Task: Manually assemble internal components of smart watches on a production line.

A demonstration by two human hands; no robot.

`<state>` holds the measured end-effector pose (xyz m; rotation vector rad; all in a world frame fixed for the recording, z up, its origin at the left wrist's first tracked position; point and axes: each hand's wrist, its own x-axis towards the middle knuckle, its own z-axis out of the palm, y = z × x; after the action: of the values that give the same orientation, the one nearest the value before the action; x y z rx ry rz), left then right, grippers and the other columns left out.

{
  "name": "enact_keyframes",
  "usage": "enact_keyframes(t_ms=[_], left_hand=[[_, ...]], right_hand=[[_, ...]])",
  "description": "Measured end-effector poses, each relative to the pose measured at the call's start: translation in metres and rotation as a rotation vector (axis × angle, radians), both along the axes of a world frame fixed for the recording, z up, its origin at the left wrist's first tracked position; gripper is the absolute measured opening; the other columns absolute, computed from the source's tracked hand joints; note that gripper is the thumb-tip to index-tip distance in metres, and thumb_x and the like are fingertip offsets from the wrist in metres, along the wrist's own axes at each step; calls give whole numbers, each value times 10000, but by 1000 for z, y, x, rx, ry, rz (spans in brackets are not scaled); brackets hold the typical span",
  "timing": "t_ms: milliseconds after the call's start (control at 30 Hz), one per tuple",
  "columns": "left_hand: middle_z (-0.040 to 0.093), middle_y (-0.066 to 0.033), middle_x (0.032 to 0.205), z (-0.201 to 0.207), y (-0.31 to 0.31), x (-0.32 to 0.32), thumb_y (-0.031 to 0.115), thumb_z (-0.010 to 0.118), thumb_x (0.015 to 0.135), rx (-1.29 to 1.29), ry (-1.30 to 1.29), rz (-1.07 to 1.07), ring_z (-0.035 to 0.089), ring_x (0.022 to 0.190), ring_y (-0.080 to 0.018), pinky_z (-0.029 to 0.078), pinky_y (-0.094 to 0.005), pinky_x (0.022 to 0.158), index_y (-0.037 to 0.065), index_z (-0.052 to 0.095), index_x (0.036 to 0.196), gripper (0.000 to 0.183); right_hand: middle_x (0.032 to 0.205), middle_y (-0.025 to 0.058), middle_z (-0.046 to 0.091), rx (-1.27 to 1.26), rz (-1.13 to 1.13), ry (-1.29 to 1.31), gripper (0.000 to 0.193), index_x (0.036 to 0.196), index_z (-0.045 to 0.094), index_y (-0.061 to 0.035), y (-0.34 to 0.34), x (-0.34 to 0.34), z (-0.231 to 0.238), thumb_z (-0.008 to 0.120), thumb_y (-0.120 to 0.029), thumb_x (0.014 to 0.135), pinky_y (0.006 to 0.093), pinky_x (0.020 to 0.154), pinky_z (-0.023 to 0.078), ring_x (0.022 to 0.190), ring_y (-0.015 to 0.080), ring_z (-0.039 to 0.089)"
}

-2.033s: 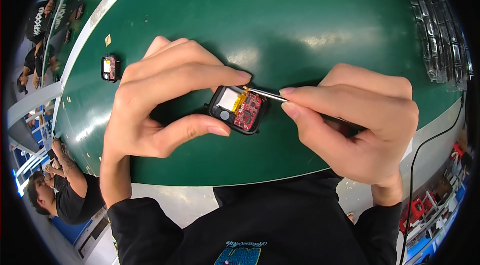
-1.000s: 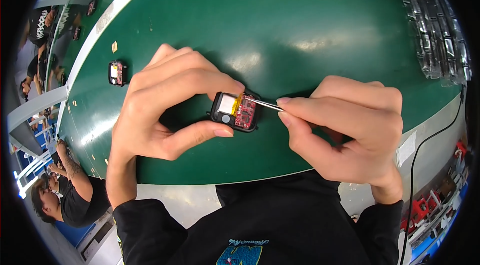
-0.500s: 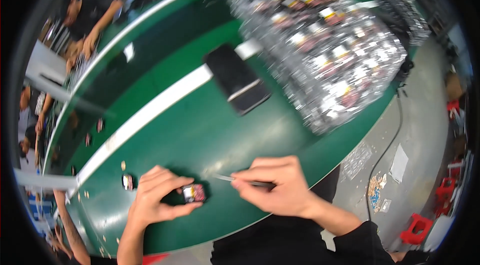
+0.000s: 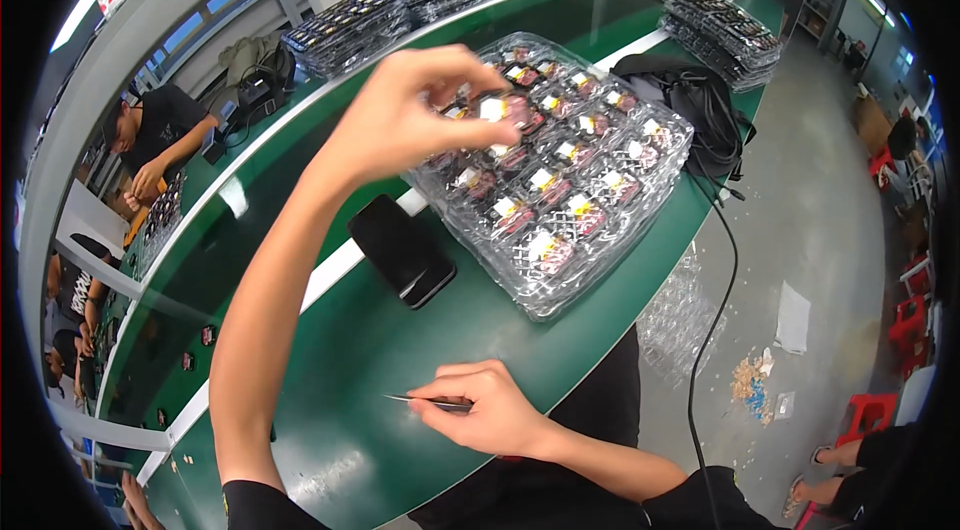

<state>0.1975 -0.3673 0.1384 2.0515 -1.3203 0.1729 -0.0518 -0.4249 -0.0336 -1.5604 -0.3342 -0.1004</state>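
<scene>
My left hand (image 4: 405, 115) is stretched out over a clear plastic blister tray (image 4: 535, 302). Its thumb and fingers pinch a small block-shaped part (image 4: 508, 113), dark and reddish with a whitish top, somewhat blurred. Similar parts with white and yellow patches fill the tray's pockets in rows. Close to the front of the green bench (image 4: 330, 400), my right hand (image 4: 490, 410) grips thin metal tweezers (image 4: 402, 397), their tip pointing left and touching nothing I can make out.
A black phone (image 4: 402, 250) lies left of the tray, across a white strip. Behind the tray are a black bag (image 4: 685, 95) with a cable and more stacked trays (image 4: 722, 35). Several small parts (image 4: 208, 335) sit on the belt at left. Co-workers (image 4: 165, 135) work beyond the belt.
My left hand has carried the small part from the near bench forward to above the tray. The right hand keeps the tweezers. The view has tilted up, showing more background.
</scene>
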Motion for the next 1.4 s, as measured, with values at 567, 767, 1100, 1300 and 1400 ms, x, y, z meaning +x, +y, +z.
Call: enact_keyframes(t_ms=[567,767,1100,1300,1400], left_hand=[[749,-105,1396,-10,143,-6,161,778,1010,131,-355,159,705,1185,-302,539,-429,999,111,770,1355,349],[701,-201,1350,-61,363,-71,265,799,967,781,35,742,651,1299,-403,513,-472,1127,37,710,1389,488],[660,-153,1155,-106,398,-119,125,779,989,436,57,811,694,1026,-318,569,-412,924,-17,687,1288,343],[683,-116,1239,-114,254,-195,195,826,930,494,60,308,692,1083,-339,574,-453,928,66,706,1315,423],[672,-108,1362,-114,236,-220,142,827,897,511,135,256,690,1154,-336,573,-459,958,52,681,1404,536]], right_hand=[[733,72,710,-91,-56,-14,115,1025,849,12,-3,-4,11,824,-19,917,290,539,440,595,109,617],[656,9,615,-67,-56,17,139,1031,859,17,4,-3,4,845,7,893,258,516,327,571,41,491],[652,-5,591,-97,-67,27,150,1037,861,15,8,-7,6,849,14,888,253,524,307,578,32,475],[675,-6,605,-109,-139,63,149,1042,858,27,6,-4,3,848,34,894,234,523,305,595,23,485],[689,-3,624,-147,-135,52,154,1050,857,30,5,-4,6,852,34,896,233,523,317,593,26,492]])
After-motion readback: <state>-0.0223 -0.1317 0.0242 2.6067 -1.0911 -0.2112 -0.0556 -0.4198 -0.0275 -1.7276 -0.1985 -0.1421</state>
